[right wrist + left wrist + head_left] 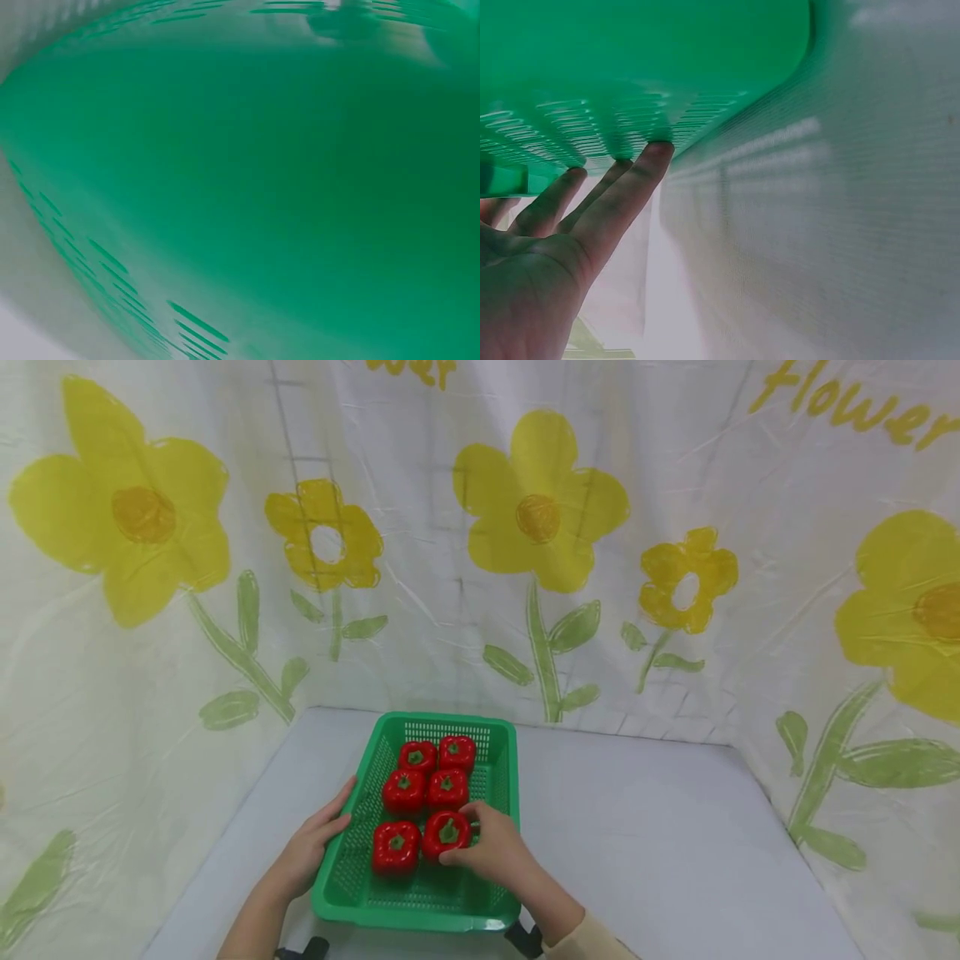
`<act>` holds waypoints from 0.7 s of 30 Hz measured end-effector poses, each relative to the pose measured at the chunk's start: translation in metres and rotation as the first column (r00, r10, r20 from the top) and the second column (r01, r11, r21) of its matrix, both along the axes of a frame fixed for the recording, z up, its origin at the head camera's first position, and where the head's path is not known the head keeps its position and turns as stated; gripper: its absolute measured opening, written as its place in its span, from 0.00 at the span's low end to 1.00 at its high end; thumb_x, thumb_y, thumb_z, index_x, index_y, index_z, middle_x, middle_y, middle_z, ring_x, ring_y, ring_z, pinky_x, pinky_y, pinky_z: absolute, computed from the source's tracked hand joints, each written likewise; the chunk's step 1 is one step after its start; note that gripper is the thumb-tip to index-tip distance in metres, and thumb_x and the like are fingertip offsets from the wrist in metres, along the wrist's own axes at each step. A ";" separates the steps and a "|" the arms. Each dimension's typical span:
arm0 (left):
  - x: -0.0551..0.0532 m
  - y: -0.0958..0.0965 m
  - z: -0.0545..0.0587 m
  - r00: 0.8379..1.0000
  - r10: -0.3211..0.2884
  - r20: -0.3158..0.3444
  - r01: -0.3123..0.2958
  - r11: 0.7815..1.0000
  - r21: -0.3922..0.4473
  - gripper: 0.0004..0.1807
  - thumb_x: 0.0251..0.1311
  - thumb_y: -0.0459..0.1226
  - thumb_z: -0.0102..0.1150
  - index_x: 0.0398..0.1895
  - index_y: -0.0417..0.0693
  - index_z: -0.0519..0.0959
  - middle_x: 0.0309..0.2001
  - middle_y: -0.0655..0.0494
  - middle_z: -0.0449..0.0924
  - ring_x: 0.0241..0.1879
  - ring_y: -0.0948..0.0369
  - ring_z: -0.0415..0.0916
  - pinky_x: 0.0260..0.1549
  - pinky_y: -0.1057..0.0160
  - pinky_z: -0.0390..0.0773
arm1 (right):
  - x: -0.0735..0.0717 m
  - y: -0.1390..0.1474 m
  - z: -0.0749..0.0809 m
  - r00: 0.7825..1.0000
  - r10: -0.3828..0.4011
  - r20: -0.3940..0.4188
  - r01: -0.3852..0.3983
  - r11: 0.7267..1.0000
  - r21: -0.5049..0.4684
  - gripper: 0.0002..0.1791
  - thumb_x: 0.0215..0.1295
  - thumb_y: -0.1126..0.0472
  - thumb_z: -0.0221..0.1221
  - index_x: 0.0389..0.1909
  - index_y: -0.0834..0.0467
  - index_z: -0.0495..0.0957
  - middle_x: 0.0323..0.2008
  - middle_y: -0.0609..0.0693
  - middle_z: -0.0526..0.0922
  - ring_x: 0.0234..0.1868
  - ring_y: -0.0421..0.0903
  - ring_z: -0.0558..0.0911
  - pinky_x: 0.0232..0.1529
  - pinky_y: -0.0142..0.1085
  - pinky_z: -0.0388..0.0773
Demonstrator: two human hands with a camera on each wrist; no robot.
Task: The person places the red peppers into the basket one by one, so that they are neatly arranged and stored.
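Note:
A green slotted basket point(412, 921) holds several red bell peppers in two columns, green stems up. In the head view, my right hand point(498, 847) reaches over the basket's right side and grips the front right bell pepper point(441, 847) between thumb and fingers. Beside it sits another bell pepper point(396, 858), with more peppers point(447, 787) behind. My left hand point(303, 852) rests against the basket's left side, thumb at the rim. The left wrist view shows that hand's straight fingers point(622, 202) touching the slotted outer wall point(697, 67). Only the green basket wall point(225, 172) fills the right wrist view; the right hand is hidden there.
The basket stands on a pale tabletop point(637, 843). A white curtain point(420, 635) printed with yellow flowers surrounds the table at the back and sides. Dark wrist-strap parts point(525, 937) show near the front of the basket.

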State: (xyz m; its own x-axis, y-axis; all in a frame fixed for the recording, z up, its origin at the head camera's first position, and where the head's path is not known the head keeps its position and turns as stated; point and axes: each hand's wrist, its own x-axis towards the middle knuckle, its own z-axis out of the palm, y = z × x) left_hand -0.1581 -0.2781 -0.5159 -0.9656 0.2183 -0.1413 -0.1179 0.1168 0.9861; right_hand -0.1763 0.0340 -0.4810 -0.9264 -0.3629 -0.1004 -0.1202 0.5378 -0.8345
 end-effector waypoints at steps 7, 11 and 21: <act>0.000 0.000 0.002 1.000 0.004 -0.001 -0.004 1.000 -0.029 0.31 0.80 0.45 0.35 0.82 0.65 0.45 0.83 0.55 0.34 0.80 0.44 0.34 0.64 0.57 0.74 | -0.001 -0.004 0.002 1.000 0.011 -0.012 -0.010 0.999 0.034 0.35 0.48 0.54 0.78 0.56 0.58 0.74 0.49 0.51 0.81 0.48 0.48 0.79 0.47 0.50 0.86; 0.000 0.000 0.003 1.000 0.002 -0.007 -0.002 1.000 -0.028 0.31 0.81 0.44 0.35 0.82 0.64 0.45 0.83 0.54 0.34 0.80 0.43 0.34 0.64 0.54 0.75 | -0.002 -0.007 0.000 1.000 0.024 -0.017 -0.023 0.999 0.038 0.40 0.48 0.56 0.78 0.61 0.59 0.71 0.52 0.53 0.81 0.50 0.49 0.80 0.47 0.50 0.87; -0.001 0.001 0.001 1.000 -0.010 0.004 0.010 1.000 -0.002 0.31 0.81 0.45 0.35 0.82 0.65 0.44 0.83 0.55 0.33 0.80 0.43 0.34 0.62 0.55 0.77 | -0.002 -0.015 -0.006 0.998 0.059 -0.024 -0.056 0.993 0.100 0.38 0.49 0.60 0.76 0.63 0.60 0.75 0.50 0.52 0.81 0.52 0.50 0.77 0.48 0.51 0.86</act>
State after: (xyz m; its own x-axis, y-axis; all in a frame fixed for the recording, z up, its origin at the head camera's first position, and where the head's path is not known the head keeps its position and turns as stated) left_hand -0.1588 -0.2776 -0.5148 -0.9628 0.2276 -0.1457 -0.1207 0.1202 0.9854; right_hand -0.1787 0.0195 -0.4872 -0.9072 -0.4050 -0.1141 -0.1748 0.6094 -0.7733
